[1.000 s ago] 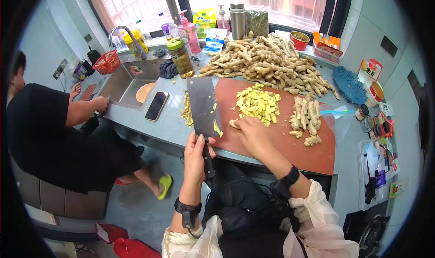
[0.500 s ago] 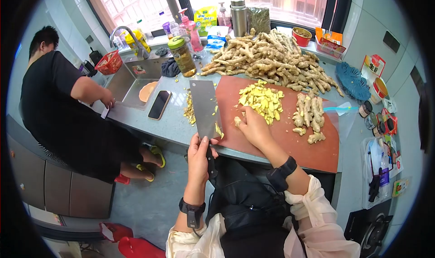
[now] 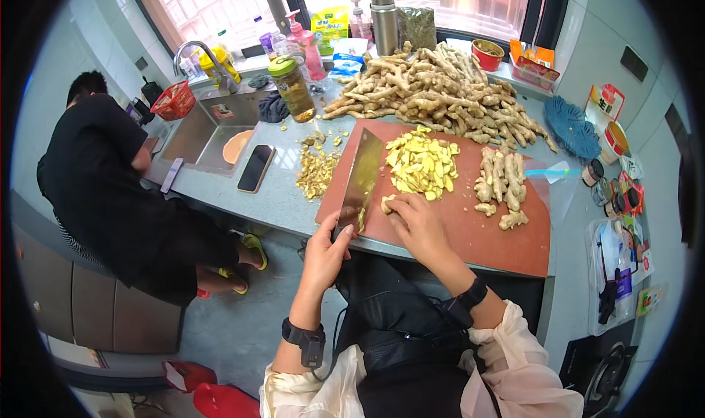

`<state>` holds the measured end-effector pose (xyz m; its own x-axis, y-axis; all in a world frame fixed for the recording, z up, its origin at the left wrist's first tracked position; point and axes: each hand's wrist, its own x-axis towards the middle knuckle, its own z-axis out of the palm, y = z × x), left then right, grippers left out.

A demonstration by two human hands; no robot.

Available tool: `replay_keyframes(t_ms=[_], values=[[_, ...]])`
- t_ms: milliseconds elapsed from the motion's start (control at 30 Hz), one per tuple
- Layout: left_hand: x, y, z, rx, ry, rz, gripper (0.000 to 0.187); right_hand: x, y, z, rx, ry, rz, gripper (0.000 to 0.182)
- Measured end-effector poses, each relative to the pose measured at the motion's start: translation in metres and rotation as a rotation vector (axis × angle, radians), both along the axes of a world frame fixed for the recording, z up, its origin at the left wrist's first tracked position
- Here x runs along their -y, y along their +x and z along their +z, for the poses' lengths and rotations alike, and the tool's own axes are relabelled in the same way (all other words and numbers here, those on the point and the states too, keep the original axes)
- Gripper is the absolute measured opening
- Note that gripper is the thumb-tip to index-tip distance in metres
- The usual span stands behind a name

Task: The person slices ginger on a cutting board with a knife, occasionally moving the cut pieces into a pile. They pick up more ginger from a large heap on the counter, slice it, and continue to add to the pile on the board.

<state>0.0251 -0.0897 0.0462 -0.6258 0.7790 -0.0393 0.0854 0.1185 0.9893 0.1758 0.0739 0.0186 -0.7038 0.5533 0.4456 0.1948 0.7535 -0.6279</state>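
Observation:
My left hand [image 3: 324,255] grips a cleaver [image 3: 363,174] at its handle; the broad blade stands tilted over the left part of the brown cutting board [image 3: 470,236]. A few yellow slices stick to the blade near the handle. Just right of it, the fingers of my right hand [image 3: 420,227] are closed on a small piece of ginger [image 3: 386,203] on the board. A heap of sliced ginger [image 3: 422,164] lies beyond that hand. To the right rest several whole ginger roots [image 3: 501,177], with smaller pieces below them.
A large pile of ginger roots [image 3: 433,91] covers the back counter. Peelings [image 3: 314,174] and a phone [image 3: 256,169] lie left of the board. A jar [image 3: 292,91] stands near the sink [image 3: 198,150]. At the left, another person [image 3: 110,175] leans over the counter.
The cleaver has moved right over the board and turned more edge-on, uncovering the peelings. My right hand has lowered slightly with the ginger. The other person has bent forward, leaving a light-coloured object on the counter.

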Motion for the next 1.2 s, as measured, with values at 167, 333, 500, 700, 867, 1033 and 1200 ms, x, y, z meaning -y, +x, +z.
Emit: replay_keyframes(t_ms=[167,333,500,700,867,1033,1200], values=[[-0.004,-0.005,0.017,-0.162,-0.172,-0.097,0.033,0.005,0.007,-0.001,-0.025,0.052,0.002,0.04],[-0.01,-0.005,0.027,-0.406,-0.31,-0.078,0.036,0.007,0.008,-0.001,-0.029,0.1,-0.014,0.041],[-0.01,-0.008,0.038,-0.4,-0.39,-0.118,0.038,0.006,0.009,-0.002,-0.014,0.08,0.0,0.047],[-0.007,-0.015,0.034,-0.391,-0.409,-0.121,0.039,0.001,0.005,-0.002,-0.045,0.045,0.033,0.044],[-0.004,-0.013,0.039,-0.376,-0.397,-0.109,0.035,0.0,0.006,-0.005,-0.011,0.052,0.044,0.048],[-0.004,-0.012,0.04,-0.393,-0.478,-0.145,0.027,0.0,0.006,-0.005,-0.002,0.063,0.044,0.051],[-0.008,-0.013,0.03,-0.541,-0.399,-0.193,0.023,0.002,0.006,-0.003,-0.028,0.085,0.03,0.045]])
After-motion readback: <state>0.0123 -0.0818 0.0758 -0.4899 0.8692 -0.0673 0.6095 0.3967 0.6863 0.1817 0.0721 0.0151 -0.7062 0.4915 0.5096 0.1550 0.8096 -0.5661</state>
